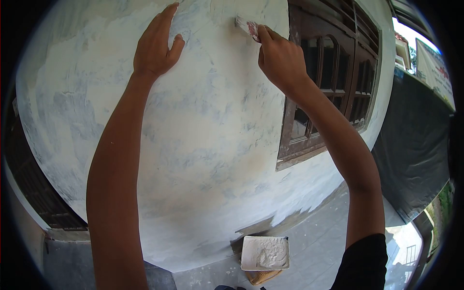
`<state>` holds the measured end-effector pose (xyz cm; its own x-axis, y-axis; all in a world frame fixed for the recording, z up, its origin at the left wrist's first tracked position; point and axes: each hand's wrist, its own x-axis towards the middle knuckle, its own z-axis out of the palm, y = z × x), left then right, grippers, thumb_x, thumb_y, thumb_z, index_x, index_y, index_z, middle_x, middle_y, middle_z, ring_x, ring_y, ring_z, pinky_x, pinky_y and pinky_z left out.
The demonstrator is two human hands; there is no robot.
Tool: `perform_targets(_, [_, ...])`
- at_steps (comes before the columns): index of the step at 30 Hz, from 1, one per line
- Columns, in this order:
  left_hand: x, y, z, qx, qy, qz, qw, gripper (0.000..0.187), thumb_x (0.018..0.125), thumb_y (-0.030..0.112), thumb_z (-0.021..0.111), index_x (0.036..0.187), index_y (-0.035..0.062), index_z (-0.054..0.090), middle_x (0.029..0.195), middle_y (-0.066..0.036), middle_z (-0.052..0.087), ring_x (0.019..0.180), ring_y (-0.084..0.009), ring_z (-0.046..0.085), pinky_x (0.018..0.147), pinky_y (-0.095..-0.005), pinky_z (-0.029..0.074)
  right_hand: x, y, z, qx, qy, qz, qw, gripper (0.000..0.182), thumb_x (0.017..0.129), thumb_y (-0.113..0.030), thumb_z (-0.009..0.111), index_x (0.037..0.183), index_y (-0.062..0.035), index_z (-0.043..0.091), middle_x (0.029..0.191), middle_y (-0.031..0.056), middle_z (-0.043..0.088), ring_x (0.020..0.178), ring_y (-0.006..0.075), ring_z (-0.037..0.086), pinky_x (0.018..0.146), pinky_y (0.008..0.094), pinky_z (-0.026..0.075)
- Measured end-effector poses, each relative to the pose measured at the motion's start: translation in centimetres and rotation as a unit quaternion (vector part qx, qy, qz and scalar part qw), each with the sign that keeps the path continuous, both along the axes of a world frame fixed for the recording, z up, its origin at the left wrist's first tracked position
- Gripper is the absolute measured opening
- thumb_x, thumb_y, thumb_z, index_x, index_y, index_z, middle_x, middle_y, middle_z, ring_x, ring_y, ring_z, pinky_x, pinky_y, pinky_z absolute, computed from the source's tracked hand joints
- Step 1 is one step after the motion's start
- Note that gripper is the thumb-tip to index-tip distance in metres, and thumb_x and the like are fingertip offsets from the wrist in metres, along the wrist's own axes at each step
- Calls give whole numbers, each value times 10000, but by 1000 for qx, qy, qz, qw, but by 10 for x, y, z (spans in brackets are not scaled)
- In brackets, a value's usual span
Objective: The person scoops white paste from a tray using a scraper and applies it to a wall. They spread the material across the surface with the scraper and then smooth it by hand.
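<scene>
My right hand grips a paintbrush smeared with white. Its tip is at the upper part of the wall, just left of the window. Higher up on the left, my left hand is stretched out with the thumb apart, at the wall and holding nothing. Whether its palm touches the wall cannot be made out. Patchy white coating with bluish-grey marks covers the wall. On the floor below, a white tray holds thick white paint.
A brown wooden window with glass panes stands right of the brush. Under the tray lies a tan object. Grey tiled floor runs along the wall's foot. A dark sheet hangs at the right, and a dark door is at the left.
</scene>
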<state>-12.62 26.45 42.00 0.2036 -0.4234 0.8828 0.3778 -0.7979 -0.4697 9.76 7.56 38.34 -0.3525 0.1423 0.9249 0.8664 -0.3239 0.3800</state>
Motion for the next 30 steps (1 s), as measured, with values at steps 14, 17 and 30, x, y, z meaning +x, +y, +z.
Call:
perform_targets(14, [-3, -7, 0, -19, 19, 6, 1000, 689, 796, 61, 557, 1443, -91, 374, 1434, -303, 474, 1319, -453, 467, 1142, -478, 367, 15, 52, 10, 57, -77, -146, 985, 442, 818, 0, 591, 1251, 85, 555, 1185, 228, 666, 972, 325, 702, 655, 373, 616])
perform_targets(17, [-2, -5, -1, -16, 1, 23, 1000, 692, 791, 59, 557, 1442, -89, 376, 1430, -303, 480, 1313, -453, 474, 1139, -478, 371, 8, 27, -31, -6, -106, -155, 982, 450, 790, -10, 641, 1217, 124, 598, 1171, 276, 661, 999, 347, 697, 664, 349, 627])
perform_targets(30, [2, 0, -1, 2, -29, -5, 1000, 638, 855, 105, 529, 1483, 88, 417, 1470, -150, 509, 1328, -337, 514, 1115, -403, 410, 19, 16, 89, -7, 91, -84, 992, 386, 907, -24, 518, 1280, 76, 521, 1200, 249, 643, 1050, 336, 671, 790, 390, 597])
